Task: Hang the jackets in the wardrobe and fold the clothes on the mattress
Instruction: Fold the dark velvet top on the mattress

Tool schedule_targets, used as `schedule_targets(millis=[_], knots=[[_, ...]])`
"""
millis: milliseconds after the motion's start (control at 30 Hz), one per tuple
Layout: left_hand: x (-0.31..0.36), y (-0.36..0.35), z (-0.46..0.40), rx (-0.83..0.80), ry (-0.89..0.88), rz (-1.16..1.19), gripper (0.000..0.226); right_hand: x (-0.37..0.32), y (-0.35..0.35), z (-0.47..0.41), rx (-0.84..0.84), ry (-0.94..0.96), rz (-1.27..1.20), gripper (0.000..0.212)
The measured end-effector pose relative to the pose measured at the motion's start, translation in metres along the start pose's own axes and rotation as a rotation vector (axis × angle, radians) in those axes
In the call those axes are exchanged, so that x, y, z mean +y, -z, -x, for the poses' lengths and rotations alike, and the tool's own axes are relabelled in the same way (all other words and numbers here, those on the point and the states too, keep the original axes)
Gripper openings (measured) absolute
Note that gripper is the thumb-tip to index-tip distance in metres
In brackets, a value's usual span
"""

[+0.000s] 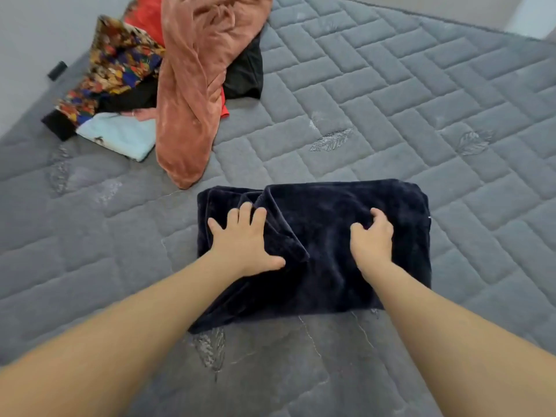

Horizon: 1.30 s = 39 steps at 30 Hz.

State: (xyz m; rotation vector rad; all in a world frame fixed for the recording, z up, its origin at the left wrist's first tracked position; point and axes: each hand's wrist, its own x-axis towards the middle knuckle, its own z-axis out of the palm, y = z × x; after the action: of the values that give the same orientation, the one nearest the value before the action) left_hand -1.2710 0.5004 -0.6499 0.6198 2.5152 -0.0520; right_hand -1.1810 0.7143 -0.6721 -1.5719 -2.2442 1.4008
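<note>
A dark navy plush garment (346,254) lies folded into a rough rectangle on the grey quilted mattress (391,109). My left hand (243,242) presses flat on its left part, fingers spread beside a raised fold. On the middle of the cloth rests my right hand (373,236), its fingers curled into the fabric. A pile of unfolded clothes sits at the far left: a rust-coloured plush garment (192,94), a colourful patterned piece (117,67), a red one (144,16), a black one (245,73) and a pale blue folded piece (120,135).
The mattress's left edge meets a pale wall or floor (27,40), where a small black object (57,70) lies. At the far right corner the mattress ends near a light wall (532,13).
</note>
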Motion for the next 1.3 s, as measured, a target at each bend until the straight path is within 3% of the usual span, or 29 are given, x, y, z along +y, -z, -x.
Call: schedule_targets(millis=[100,167,233,333,367,433,500,567,700,833,933,967,1100,1300], knots=[[-0.023,-0.029,0.015,-0.022,-0.073,-0.125,0.117,-0.015,-0.048,0.005,-0.178,0.183,0.333,0.065],[-0.035,-0.034,0.015,0.051,-0.126,-0.122,0.09,-0.033,-0.07,0.004,-0.26,0.247,0.562,0.067],[-0.047,-0.03,0.011,0.131,-0.122,0.117,0.047,-0.045,-0.086,-0.002,-0.274,0.358,0.772,0.066],[-0.08,-0.011,-0.011,0.122,0.215,0.967,0.001,-0.062,-0.104,-0.016,-0.324,0.439,0.942,0.071],[-0.097,-0.007,-0.024,0.151,0.364,1.224,0.008,-0.068,-0.112,-0.021,-0.351,0.47,0.953,0.076],[-0.134,-0.009,-0.046,0.261,0.604,1.415,0.013,-0.081,-0.133,-0.022,-0.461,0.589,0.935,0.087],[-0.16,-0.021,-0.053,0.276,0.723,1.395,0.014,-0.094,-0.157,-0.017,-0.634,0.668,0.898,0.092],[-0.165,-0.035,-0.045,0.09,0.687,1.447,0.023,-0.106,-0.18,-0.01,-0.765,0.657,0.892,0.093],[-0.157,-0.052,0.003,-0.453,0.418,1.694,0.044,-0.126,-0.212,-0.008,-0.859,0.643,1.008,0.1],[-0.147,-0.062,0.011,-0.559,0.355,1.688,0.051,-0.139,-0.227,-0.005,-0.909,0.456,1.071,0.084],[-0.141,-0.058,0.008,-0.572,0.356,1.653,0.043,-0.145,-0.234,0.005,-0.919,0.327,0.978,0.039],[-0.141,-0.056,0.009,-0.563,0.396,1.645,0.04,-0.147,-0.234,0.01,-0.923,0.273,0.921,0.033],[-0.167,-0.02,0.025,-0.439,0.539,1.684,0.039,-0.179,-0.232,0.035,-0.927,0.104,0.571,0.034],[-0.251,0.122,0.077,-0.274,0.504,1.682,0.048,-0.306,-0.212,0.112,-0.995,0.186,0.012,0.014]])
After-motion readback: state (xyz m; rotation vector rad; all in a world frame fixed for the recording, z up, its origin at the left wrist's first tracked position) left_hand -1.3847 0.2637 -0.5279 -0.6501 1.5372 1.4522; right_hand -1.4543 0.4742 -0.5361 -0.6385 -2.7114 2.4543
